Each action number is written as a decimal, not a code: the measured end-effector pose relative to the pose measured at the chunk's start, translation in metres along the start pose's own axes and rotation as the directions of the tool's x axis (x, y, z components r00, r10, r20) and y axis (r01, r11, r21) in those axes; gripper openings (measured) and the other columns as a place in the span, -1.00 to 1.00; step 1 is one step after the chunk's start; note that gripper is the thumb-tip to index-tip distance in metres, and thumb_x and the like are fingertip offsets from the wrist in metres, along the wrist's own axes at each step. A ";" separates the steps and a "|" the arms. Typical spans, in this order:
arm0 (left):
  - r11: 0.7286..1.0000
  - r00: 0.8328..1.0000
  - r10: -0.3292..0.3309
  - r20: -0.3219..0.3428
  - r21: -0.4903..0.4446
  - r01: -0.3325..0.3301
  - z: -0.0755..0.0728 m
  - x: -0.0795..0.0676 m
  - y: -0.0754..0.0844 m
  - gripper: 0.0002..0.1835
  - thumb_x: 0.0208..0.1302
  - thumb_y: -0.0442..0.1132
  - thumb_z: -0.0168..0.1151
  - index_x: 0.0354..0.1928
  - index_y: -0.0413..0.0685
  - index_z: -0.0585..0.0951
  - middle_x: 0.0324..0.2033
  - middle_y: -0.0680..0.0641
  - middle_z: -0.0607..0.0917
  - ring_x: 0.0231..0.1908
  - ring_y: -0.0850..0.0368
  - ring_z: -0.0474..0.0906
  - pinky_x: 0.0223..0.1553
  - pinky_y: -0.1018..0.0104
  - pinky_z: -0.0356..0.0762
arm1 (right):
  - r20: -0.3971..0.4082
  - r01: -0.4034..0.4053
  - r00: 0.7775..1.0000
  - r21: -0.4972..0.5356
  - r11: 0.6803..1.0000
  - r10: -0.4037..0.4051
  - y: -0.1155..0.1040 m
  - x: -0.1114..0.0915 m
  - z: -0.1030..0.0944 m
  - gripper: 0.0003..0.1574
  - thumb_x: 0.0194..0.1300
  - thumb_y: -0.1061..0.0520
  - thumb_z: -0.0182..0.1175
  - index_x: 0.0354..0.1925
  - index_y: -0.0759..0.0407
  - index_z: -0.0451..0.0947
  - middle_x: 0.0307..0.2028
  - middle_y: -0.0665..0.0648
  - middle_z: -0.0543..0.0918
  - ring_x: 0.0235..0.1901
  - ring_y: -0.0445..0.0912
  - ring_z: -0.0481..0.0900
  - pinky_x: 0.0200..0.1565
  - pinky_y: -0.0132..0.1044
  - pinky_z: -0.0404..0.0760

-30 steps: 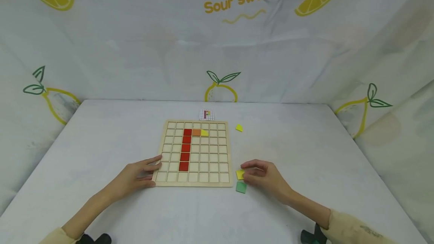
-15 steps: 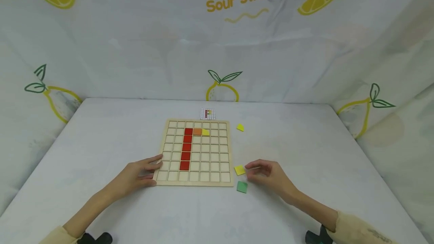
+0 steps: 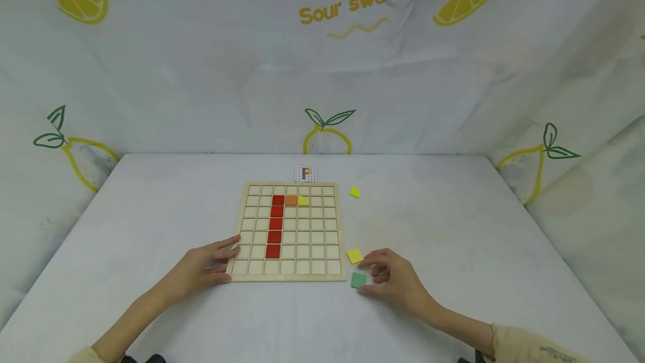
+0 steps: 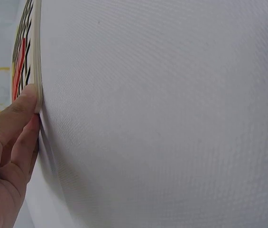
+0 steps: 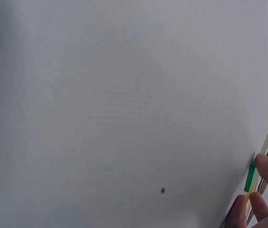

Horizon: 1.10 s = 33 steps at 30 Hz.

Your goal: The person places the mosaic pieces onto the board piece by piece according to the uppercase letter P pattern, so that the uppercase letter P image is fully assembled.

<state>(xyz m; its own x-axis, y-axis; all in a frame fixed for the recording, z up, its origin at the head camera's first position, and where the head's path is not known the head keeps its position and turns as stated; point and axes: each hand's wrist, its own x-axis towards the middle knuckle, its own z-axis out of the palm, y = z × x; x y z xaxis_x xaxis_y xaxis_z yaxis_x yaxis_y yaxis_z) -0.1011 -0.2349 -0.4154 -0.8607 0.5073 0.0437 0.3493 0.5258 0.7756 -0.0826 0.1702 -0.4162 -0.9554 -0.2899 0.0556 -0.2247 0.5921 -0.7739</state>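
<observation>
A wooden grid board (image 3: pixel 325 252) lies on the table, with a column of red square tiles (image 3: pixel 275 223), an orange square (image 3: pixel 291 200) and a yellow cut-corner piece (image 3: pixel 302 200) in its cells. My left hand (image 3: pixel 201 266) touches the board's left edge, fingers fairly straight, thumb at the near corner (image 4: pixel 35 102). To the right of the board lies a green square tile (image 3: pixel 359 280), with my right hand (image 3: pixel 395 279) around it. Its thumb is at the tile's near edge, its index fingertip just beyond the far edge. In the right wrist view the green tile (image 5: pixel 250 177) shows between thumb and fingers.
A yellow square tile (image 3: pixel 354 256) lies beyond the green one, near my right fingertips. Farther back is a yellow piece (image 3: pixel 355 191). A small pattern card (image 3: pixel 306 173) lies behind the board. White printed cloth hangs around the table.
My right hand has left the yellow square tile and moved toward me to the green tile, thumb and fingers spread wider. The left hand stays at the board's edge.
</observation>
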 end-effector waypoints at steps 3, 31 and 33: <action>1.000 1.000 0.007 0.001 0.006 -0.007 0.000 0.000 0.000 -0.34 0.07 -0.30 0.41 0.19 -0.48 0.43 0.32 -0.34 0.32 0.21 -0.32 0.32 -0.05 0.29 0.63 | -0.006 -0.008 1.000 -0.036 0.999 0.008 -0.002 0.000 0.003 -0.62 -0.20 0.25 0.58 -0.32 0.19 0.68 -0.13 0.13 0.56 -0.39 -0.20 0.48 -0.35 -0.45 0.66; 0.999 1.000 0.011 -0.003 0.035 -0.011 -0.001 0.000 0.002 -0.36 0.06 -0.33 0.42 0.18 -0.49 0.44 0.30 -0.37 0.33 0.20 -0.35 0.34 -0.07 0.30 0.64 | 0.158 -0.246 0.967 0.381 0.891 0.199 0.001 0.026 -0.031 -0.52 0.12 0.30 0.38 0.02 0.45 0.55 -0.07 0.27 0.65 -0.21 -0.14 0.65 -0.15 -0.43 0.66; 0.999 1.000 0.013 -0.007 0.045 -0.012 -0.001 0.000 0.003 -0.36 0.05 -0.34 0.42 0.17 -0.49 0.45 0.30 -0.37 0.34 0.20 -0.35 0.33 -0.07 0.30 0.64 | 0.144 -0.251 0.967 0.383 0.889 0.211 0.001 0.030 -0.031 -0.52 0.11 0.30 0.38 0.01 0.43 0.55 -0.08 0.25 0.65 -0.21 -0.14 0.66 -0.14 -0.43 0.66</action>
<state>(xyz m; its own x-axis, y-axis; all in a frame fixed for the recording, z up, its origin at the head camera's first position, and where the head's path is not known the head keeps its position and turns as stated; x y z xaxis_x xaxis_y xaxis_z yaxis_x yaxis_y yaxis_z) -0.1006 -0.2342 -0.4128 -0.8588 0.5091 0.0579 0.3761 0.5496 0.7460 -0.1176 0.1853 -0.3957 -0.9437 -0.2635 -0.2000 0.1132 0.3110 -0.9436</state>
